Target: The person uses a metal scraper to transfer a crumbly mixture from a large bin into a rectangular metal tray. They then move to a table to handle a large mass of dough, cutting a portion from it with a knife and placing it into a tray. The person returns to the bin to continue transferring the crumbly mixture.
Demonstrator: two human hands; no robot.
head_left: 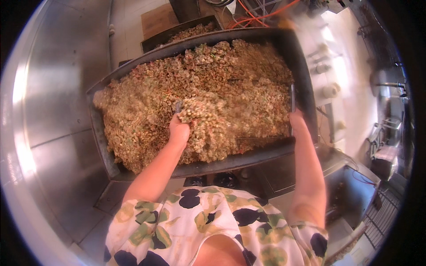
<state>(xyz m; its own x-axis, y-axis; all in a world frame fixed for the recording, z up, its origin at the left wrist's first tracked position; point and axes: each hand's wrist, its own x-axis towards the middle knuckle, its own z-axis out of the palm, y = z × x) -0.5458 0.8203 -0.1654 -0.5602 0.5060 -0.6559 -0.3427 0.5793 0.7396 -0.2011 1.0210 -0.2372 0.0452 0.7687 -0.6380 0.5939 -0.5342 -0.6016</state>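
A large dark metal tray [102,138] holds a deep, uneven mass of clumped granola-like mixture [137,106], brown with red and green bits. My left hand [179,132] is closed on a metal tool [178,106] in the middle of the tray, and clumps of the mixture lie over and beside it, hiding most of the tool. At the tray's right end, my right hand [297,120] grips an upright metal bar [292,95], seemingly a scraper's edge, whose lower part is sunk in or hidden by the mixture.
A second tray [146,44] of similar mixture stands behind, near a brown board [155,22] and orange hoses [246,20]. A steel panel [53,97] runs along the left. On the right are white fittings [330,91], a blue-lit steel surface [346,195] and a wire rack [377,217].
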